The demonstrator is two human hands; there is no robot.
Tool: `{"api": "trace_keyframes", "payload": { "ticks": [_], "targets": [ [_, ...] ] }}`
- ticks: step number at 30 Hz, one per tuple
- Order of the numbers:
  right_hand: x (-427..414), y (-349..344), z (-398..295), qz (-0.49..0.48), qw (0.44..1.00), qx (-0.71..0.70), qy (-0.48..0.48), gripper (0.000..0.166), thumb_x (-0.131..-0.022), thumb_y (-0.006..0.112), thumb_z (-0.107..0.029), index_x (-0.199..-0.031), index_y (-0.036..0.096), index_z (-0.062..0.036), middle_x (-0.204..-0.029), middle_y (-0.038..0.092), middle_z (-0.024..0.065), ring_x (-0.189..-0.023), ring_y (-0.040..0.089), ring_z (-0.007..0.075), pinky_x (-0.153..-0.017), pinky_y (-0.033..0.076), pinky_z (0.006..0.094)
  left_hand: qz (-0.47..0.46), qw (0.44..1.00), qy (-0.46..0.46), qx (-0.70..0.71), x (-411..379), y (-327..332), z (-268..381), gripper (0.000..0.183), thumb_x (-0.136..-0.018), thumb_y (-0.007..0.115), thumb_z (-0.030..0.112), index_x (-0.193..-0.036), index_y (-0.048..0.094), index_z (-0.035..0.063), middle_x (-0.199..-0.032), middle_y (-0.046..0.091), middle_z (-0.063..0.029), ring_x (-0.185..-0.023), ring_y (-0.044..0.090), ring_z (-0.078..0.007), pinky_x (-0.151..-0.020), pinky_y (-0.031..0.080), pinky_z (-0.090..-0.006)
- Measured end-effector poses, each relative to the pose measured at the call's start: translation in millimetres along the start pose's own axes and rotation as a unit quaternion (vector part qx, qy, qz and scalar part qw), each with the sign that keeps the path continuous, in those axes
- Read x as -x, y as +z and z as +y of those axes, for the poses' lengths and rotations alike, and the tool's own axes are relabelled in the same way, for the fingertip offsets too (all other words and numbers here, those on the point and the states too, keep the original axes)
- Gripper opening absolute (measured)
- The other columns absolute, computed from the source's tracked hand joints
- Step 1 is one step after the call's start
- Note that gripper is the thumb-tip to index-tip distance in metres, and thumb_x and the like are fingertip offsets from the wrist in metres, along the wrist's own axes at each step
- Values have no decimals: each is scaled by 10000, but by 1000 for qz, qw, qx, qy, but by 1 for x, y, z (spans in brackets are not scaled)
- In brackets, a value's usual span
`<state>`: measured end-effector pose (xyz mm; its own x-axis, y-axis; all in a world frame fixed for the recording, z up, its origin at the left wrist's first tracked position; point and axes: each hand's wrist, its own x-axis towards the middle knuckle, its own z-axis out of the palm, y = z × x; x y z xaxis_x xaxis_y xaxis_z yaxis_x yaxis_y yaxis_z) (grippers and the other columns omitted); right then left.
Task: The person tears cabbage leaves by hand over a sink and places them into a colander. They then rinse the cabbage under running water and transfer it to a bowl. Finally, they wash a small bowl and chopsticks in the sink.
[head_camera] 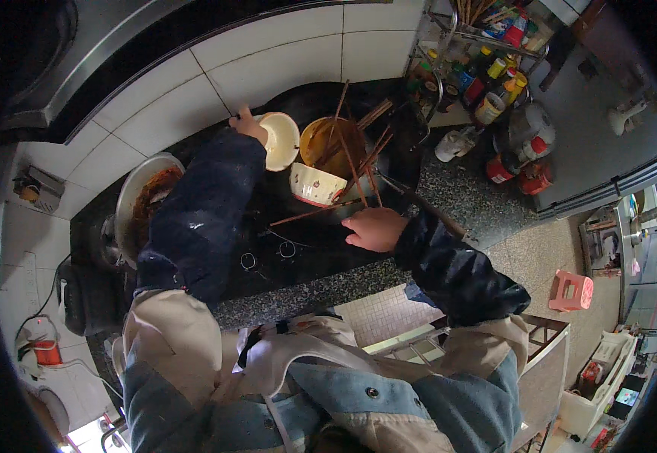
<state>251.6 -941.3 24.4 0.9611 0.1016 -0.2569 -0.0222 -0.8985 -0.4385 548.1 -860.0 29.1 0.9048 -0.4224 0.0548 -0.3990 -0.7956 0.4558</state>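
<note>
My left hand is at the wall side of a cream bowl, its fingers at the bowl's rim; whether they grip it is unclear. A patterned bowl lies tilted just in front, touching a yellow-orange bowl with brownish residue. Several wooden chopsticks lie crossed over these bowls, some bundled at the right. One separate chopstick points left over the black cooktop. My right hand is just below the chopstick ends, its fingers curled, and its palm is hidden.
At left, a metal pot with reddish food stands partly behind my left sleeve. A wire rack with bottles is at upper right, near jars on the speckled counter. A long handle passes beside my right sleeve. A pink stool stands on the floor.
</note>
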Motion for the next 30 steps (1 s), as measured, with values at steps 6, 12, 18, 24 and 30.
{"api": "trace_keyframes", "payload": {
  "ticks": [6, 12, 18, 24, 30],
  "targets": [
    [8, 3, 1, 97, 995, 3, -26, 252, -791, 515, -270, -840, 572, -29, -781, 601, 154, -732, 589, 304, -628, 466, 420, -70, 995, -15, -72, -1, 13, 10, 733, -712, 586, 156, -1325, 185, 138, -1182, 369, -290, -1061, 420, -428, -908, 348, -427],
    [-10, 3, 2, 25, 999, -20, 15, 284, -806, 486, -298, -818, 584, -32, -785, 594, 168, -752, 590, 303, -635, 464, 416, -115, 991, 45, -47, 1, 3, -6, 912, -638, 664, 384, -1339, 143, 121, -1208, 390, -264, -1086, 415, -393, -955, 307, -420],
    [-35, -2, 37, -140, 966, 209, 64, 312, -828, 418, -281, -897, 587, -29, -845, 605, 157, -791, 576, 347, -736, 452, 405, 3, 946, 296, -128, 55, -117, 62, 692, -705, 627, 352, -1270, 327, 86, -1243, 376, -211, -1159, 351, -348, -975, 278, -393],
    [-56, 40, 102, -150, 970, 184, -44, 282, -799, 434, -246, -902, 600, -43, -859, 611, 151, -840, 568, 320, -772, 441, 374, 62, 914, 395, -66, 156, -260, 13, 491, -755, 591, 164, -1215, 431, 109, -1287, 355, -141, -1194, 336, -286, -982, 284, -370],
    [-36, -39, 47, -141, 987, -24, 70, 249, -764, 546, -223, -865, 603, -3, -791, 616, 123, -743, 570, 187, -681, 435, 317, 95, 960, 260, 49, 267, -301, -98, 427, -704, 587, 6, -1123, 508, 34, -1161, 482, -144, -1075, 462, -246, -902, 356, -347]
  ]
}}
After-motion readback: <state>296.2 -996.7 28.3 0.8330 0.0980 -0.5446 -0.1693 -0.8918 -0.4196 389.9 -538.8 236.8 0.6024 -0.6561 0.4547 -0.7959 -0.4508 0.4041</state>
